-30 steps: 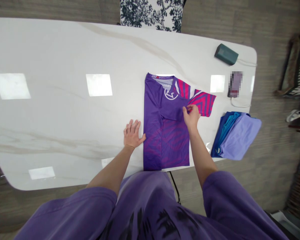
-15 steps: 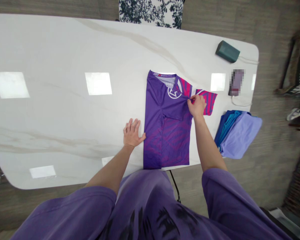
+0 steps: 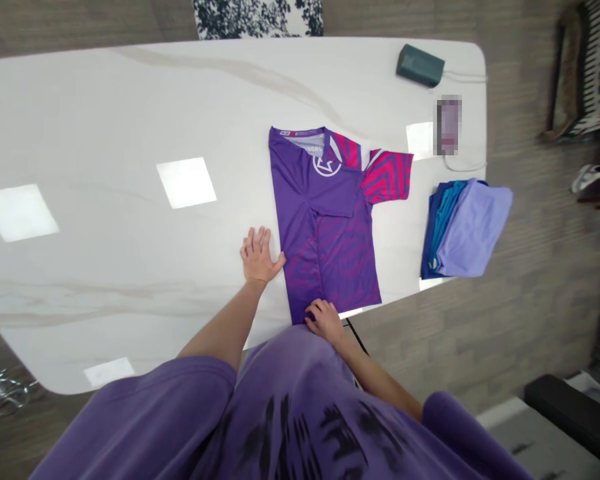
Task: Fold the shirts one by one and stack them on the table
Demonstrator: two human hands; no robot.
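Note:
A purple jersey [image 3: 347, 260] with pink striped sleeve lies on the white table, its left side folded inward over the front. The folded sleeve lies across the chest, and the other sleeve [image 3: 389, 177] points out to the right. My left hand [image 3: 261, 259] rests flat beside the jersey's left fold, fingers spread, thumb touching the edge. At the bottom hem, close to my body, my right hand [image 3: 326, 320] has its fingers bent over the edge of the folded layer, gripping it. Part of the hem is hidden under that hand.
Folded clothes [image 3: 475, 230] in blue and lavender lie at the table's right edge. Behind them are a blurred-out phone-like object [image 3: 449, 125] and a dark green box [image 3: 420, 65], both with cords. A patterned chair [image 3: 260, 19] stands beyond the far edge of the table [image 3: 105, 120].
My right hand has let go of the jersey near the right armpit and come down to the bottom hem. My left hand stays at the fold. The view has shifted and turned slightly.

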